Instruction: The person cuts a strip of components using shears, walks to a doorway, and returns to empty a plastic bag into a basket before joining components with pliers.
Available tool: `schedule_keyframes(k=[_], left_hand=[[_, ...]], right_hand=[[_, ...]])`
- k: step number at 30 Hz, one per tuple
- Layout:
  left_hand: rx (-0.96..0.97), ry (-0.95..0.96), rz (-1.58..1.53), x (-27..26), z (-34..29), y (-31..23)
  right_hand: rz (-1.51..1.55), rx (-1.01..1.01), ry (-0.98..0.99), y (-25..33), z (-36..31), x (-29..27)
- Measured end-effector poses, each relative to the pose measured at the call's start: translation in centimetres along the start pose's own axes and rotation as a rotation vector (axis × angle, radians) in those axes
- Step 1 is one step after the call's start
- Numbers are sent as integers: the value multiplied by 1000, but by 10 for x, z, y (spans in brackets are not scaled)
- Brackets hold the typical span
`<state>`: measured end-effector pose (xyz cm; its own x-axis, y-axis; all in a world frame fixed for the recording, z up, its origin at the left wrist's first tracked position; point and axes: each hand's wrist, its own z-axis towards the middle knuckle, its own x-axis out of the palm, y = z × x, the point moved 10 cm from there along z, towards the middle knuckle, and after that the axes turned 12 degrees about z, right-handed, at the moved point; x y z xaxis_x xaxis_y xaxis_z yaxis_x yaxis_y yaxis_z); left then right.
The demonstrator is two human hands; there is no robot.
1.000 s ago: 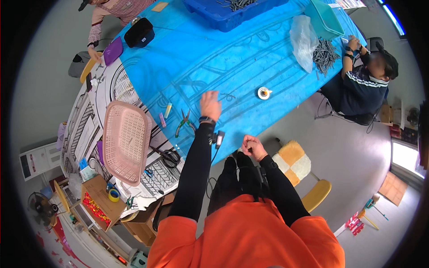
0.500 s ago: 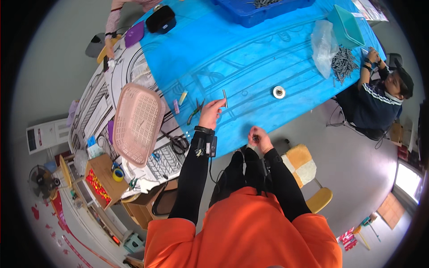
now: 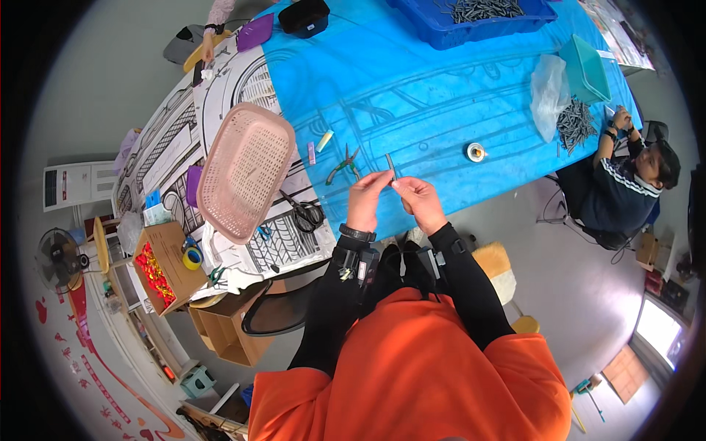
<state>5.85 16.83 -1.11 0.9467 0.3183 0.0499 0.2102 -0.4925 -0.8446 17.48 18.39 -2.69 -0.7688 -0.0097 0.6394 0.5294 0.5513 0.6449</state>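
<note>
My left hand (image 3: pixel 367 200) and my right hand (image 3: pixel 422 203) meet over the near edge of the blue-covered table (image 3: pixel 434 125). A short, thin grey rod (image 3: pixel 390 162) stands up from between their pinched fingertips. The fingers of both hands press around its lower end, and whatever else they may hold there is hidden. Just left of my hands lies a pair of green-handled pliers (image 3: pixel 343 167) with its jaws apart. A small round white-rimmed thing (image 3: pixel 475 152) with an orange middle sits to their right.
Left stands a pink plastic basket (image 3: pixel 209 189), near black-handled scissors (image 3: pixel 307 213). A pile of grey rods (image 3: pixel 576 125) lies by a teal bin (image 3: pixel 587 72) and clear plastic bag (image 3: pixel 548 99). A blue crate (image 3: pixel 434 33) is at the back; a seated person (image 3: pixel 625 180) is at right.
My right hand has come up and left from the table edge to join my left hand at the grey rod. The whole view has shifted somewhat.
</note>
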Motion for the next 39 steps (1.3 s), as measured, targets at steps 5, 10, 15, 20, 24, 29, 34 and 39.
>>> schedule_keyframes(k=[5, 10, 15, 20, 24, 29, 34, 39], left_hand=[[33, 62, -36, 0, 0, -3], [101, 127, 74, -3, 3, -25], [77, 154, 107, -15, 7, -23], [11, 136, -18, -20, 3, -3], [-19, 149, -148, -16, -5, 3], [-88, 349, -114, 6, -19, 14], [-17, 368, 239, 15, -19, 31], [-242, 484, 505, 9, -42, 99]], right_hand=[[-23, -48, 49, 8, -1, 9], [-132, -20, 140, 12, -7, 19], [-238, -22, 132, 16, -10, 19], [-241, -37, 107, 15, -12, 12], [-273, -30, 100, 11, -14, 5], [-346, -49, 143, 9, -18, -3], [-491, -134, 146, 16, -34, -23], [-565, -178, 13, 11, -62, -83]])
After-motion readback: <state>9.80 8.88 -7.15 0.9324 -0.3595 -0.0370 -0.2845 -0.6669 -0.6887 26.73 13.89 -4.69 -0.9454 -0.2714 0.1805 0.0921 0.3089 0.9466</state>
